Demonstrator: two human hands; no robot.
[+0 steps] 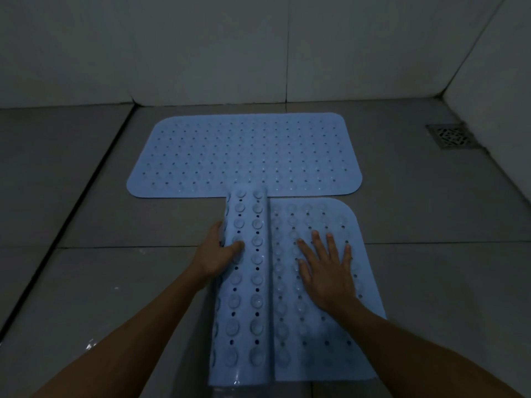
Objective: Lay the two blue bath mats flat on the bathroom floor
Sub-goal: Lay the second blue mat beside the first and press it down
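One blue bath mat [244, 156] with rows of small holes lies flat on the grey tiled floor, near the back wall. A second blue mat [313, 346] lies in front of it, its right part flat and its left part still rolled, suction cups facing up on the roll [247, 282]. My left hand [214, 251] grips the roll from its left side, thumb on top. My right hand [327, 268] presses flat with spread fingers on the unrolled part.
A square metal floor drain [449, 136] sits at the far right by the wall. White tiled walls [258, 47] close the back and the right side. A dark groove in the floor [74, 205] runs diagonally at the left.
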